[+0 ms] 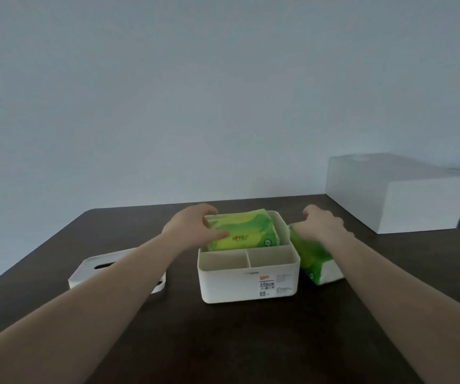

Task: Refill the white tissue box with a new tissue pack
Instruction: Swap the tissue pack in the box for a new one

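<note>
The white tissue box (248, 284) stands lidless in the middle of the dark table, with two small bare compartments along its front. A green tissue pack (247, 231) lies tilted in its rear compartment. My left hand (193, 223) grips that pack's left end, thumb on its front face. A second green pack (313, 261) lies on the table against the box's right side. My right hand (321, 224) rests curled over that pack's far end; whether it grips it is unclear. The box's white lid (96, 268) with a dark slot lies left, partly behind my left forearm.
A large white rectangular box (406, 200) sits at the back right of the table (223, 342). A plain pale wall rises behind the table's far edge. The table's left edge slants toward the near left.
</note>
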Demonstrator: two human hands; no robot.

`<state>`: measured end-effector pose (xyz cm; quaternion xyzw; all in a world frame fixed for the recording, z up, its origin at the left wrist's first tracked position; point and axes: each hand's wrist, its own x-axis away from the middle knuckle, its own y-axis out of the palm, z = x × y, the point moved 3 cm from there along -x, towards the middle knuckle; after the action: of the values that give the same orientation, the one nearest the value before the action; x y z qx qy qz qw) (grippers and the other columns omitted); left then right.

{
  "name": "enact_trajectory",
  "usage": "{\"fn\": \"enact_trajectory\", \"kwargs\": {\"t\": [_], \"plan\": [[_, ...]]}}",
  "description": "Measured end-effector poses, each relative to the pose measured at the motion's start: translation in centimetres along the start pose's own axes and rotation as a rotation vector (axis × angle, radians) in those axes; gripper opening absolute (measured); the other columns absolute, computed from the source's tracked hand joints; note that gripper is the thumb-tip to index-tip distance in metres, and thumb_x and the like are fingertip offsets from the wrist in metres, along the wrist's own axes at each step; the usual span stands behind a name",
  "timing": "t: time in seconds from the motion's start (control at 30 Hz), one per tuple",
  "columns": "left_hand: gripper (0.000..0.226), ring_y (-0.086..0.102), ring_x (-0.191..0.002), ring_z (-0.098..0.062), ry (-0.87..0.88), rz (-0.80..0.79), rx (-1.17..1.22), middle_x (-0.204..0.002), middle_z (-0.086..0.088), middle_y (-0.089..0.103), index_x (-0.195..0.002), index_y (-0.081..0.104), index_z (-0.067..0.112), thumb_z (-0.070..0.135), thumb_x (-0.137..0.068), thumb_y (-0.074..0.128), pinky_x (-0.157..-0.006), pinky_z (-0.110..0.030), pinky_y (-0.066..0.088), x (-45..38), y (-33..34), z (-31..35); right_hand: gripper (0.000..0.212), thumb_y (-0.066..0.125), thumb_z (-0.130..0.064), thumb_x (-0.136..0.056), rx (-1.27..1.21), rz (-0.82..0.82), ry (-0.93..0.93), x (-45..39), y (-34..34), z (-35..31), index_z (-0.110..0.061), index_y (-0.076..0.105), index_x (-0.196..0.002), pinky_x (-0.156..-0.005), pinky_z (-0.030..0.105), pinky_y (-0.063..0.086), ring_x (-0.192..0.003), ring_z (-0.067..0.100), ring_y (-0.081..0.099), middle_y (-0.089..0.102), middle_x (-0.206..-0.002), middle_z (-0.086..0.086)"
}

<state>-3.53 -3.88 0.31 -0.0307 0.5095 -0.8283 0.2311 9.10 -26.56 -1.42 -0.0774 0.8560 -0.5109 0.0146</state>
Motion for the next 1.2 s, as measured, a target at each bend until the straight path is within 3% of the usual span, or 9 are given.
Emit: {"fn": "enact_trajectory", "kwargs": {"t": [0.1, 0.2, 0.4, 0.57, 0.63, 0.77, 0.9, 1.0, 1.2], "plan": [[0.055, 0.06, -0.104, -0.017, -0.011, -0.034, -0.06, -0.107, 0.008, 0.065, -0.121, 0.059, 0.034, 0.046, -0.069, 0.075, -0.094, -0.034, 0.049, -0.3, 0.8, 0.4, 0.093, 0.056, -0.071, -0.061, 0.102, -0.127, 0.001, -1.3, 1.2, 1.8, -0.038, 0.029, -0.143, -0.104, 0.057, 0.038, -0.128, 0.038, 0.043, 0.043, -0.142, 0.013], [0.037, 0.057, -0.114, -0.016, 0.029, -0.015, -0.094, -0.117, 0.008, 0.063, -0.109, 0.071, 0.027, 0.038, -0.074, 0.075, -0.098, -0.032, 0.046, -0.7, 1.4, 0.7, 0.11, 0.062, -0.075, -0.049, 0.163, -0.199, -0.002, -1.8, 1.8, 2.7, -0.046, 0.018, -0.145, -0.105, 0.058, 0.036, -0.13, 0.04, 0.04, 0.037, -0.145, 0.013], [0.021, 0.057, -0.094, -0.012, 0.062, 0.186, 0.149, -0.09, 0.008, 0.065, -0.097, 0.077, 0.016, 0.028, -0.081, 0.071, -0.082, -0.023, 0.04, -1.7, -0.3, 2.4, 0.102, 0.065, -0.06, -0.055, 0.162, -0.209, -0.034, -2.7, 1.8, 2.7, -0.046, 0.019, -0.144, -0.105, 0.054, 0.037, -0.129, 0.039, 0.041, 0.038, -0.144, 0.012], [0.015, 0.059, -0.084, -0.013, 0.119, 0.315, 0.275, -0.086, 0.0, 0.069, -0.09, 0.077, 0.012, 0.022, -0.081, 0.071, -0.064, -0.012, 0.04, -3.3, -2.9, 4.0, 0.115, 0.066, -0.058, -0.034, -0.042, -0.177, -0.019, -4.4, 1.8, 3.2, -0.042, 0.029, -0.142, -0.101, 0.05, 0.043, -0.121, 0.034, 0.05, 0.049, -0.136, 0.008], [0.015, 0.059, -0.084, -0.015, 0.129, 0.369, 0.293, -0.086, -0.001, 0.069, -0.091, 0.077, 0.012, 0.021, -0.082, 0.07, -0.063, -0.008, 0.039, -4.0, -3.7, 4.3, 0.109, 0.073, -0.05, -0.045, -0.165, -0.143, -0.023, -4.4, 1.2, 3.2, -0.034, 0.031, -0.144, -0.101, 0.048, 0.045, -0.121, 0.034, 0.05, 0.049, -0.137, 0.009], [0.024, 0.063, -0.101, -0.024, 0.077, 0.464, 0.221, -0.104, -0.007, 0.073, -0.104, 0.076, 0.011, 0.021, -0.088, 0.061, -0.083, -0.028, 0.046, -5.6, -3.4, 3.2, 0.101, 0.08, -0.042, -0.052, -0.478, -0.007, -0.077, -4.6, -1.0, 2.6, -0.03, 0.037, -0.143, -0.1, 0.046, 0.047, -0.117, 0.031, 0.055, 0.053, -0.134, 0.008], [0.029, 0.058, -0.115, -0.031, 0.014, 0.406, 0.108, -0.124, -0.011, 0.067, -0.115, 0.071, 0.01, 0.017, -0.092, 0.054, -0.094, -0.03, 0.042, -7.5, -1.4, 0.4, 0.083, 0.081, -0.033, -0.066, -0.598, 0.098, -0.333, -4.0, -3.2, 0.3, -0.031, 0.042, -0.139, -0.099, 0.04, 0.048, -0.114, 0.023, 0.058, 0.056, -0.128, 0.0], [0.03, 0.058, -0.116, -0.03, -0.036, 0.318, 0.07, -0.126, -0.009, 0.067, -0.117, 0.07, 0.011, 0.016, -0.093, 0.052, -0.092, -0.029, 0.042, -8.2, 0.2, -1.6, 0.088, 0.08, -0.039, -0.062, -0.554, 0.079, -0.493, -2.6, -4.1, -2.0, -0.045, 0.037, -0.138, -0.097, 0.042, 0.05, -0.116, 0.022, 0.056, 0.052, -0.133, -0.001], [0.026, 0.062, -0.093, -0.021, -0.104, 0.152, 0.057, -0.113, -0.005, 0.073, -0.106, 0.076, 0.015, 0.014, -0.086, 0.058, -0.078, -0.025, 0.043, -8.7, 1.7, -3.9, 0.094, 0.078, -0.05, -0.058, -0.322, 0.016, -0.713, -1.4, -3.4, -6.4, -0.055, 0.029, -0.138, -0.105, 0.044, 0.043, -0.127, 0.02, 0.047, 0.042, -0.143, -0.003]]}}
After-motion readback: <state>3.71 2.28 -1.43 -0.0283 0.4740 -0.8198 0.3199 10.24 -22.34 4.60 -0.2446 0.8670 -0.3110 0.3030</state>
